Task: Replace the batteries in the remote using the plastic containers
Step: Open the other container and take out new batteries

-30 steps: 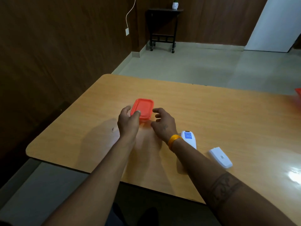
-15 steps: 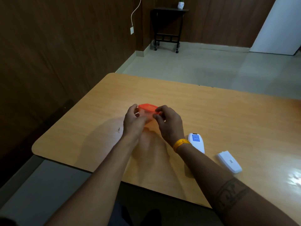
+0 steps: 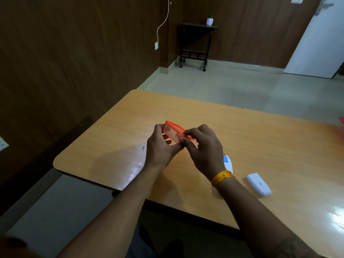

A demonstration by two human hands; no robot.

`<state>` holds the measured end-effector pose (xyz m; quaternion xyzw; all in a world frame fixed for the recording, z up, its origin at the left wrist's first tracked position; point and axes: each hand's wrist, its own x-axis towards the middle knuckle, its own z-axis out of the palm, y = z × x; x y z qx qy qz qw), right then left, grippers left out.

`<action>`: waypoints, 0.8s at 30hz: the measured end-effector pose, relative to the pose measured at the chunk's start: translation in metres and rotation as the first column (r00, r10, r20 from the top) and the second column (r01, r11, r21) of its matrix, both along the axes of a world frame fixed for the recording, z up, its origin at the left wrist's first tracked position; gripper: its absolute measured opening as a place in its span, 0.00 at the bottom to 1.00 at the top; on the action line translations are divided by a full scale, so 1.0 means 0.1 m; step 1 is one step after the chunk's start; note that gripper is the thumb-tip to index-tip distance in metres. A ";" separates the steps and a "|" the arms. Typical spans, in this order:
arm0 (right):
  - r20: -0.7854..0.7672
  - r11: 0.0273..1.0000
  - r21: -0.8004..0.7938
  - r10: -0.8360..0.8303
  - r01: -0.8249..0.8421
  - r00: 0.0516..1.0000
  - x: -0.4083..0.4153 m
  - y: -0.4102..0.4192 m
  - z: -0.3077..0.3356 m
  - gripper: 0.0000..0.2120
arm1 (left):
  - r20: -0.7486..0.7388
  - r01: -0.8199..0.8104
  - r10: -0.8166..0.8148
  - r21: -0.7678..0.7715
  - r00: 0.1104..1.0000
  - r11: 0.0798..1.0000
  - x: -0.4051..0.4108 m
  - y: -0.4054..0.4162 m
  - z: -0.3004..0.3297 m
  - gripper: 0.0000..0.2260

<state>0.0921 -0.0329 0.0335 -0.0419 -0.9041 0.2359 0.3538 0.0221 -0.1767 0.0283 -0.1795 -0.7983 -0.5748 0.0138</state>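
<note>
A small clear plastic container [image 3: 170, 134] with an orange lid [image 3: 176, 128] is held tilted above the wooden table [image 3: 260, 138]. My left hand [image 3: 161, 148] grips its body from the left and below. My right hand [image 3: 202, 148] pinches the lid's near right edge. A white remote [image 3: 228, 162] with a blue screen lies on the table, partly hidden behind my right wrist. A white battery cover or second white piece [image 3: 258, 184] lies to the right of it. What the container holds cannot be made out.
An orange item [image 3: 342, 121] shows at the table's right edge, cut off by the frame. The table's near edge is just below my forearms. A dark wall stands left; a small black side table [image 3: 195, 41] is far back.
Both hands have lifted the container off the table and tilted it. My right hand has moved onto the lid's edge. The view has shifted slightly.
</note>
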 end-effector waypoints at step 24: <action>-0.063 0.971 -0.211 0.097 -0.108 0.993 0.07 -0.42 0.12 0.10 | -0.022 -0.006 0.007 0.052 1.000 0.999 0.14 -0.38 -0.01 0.31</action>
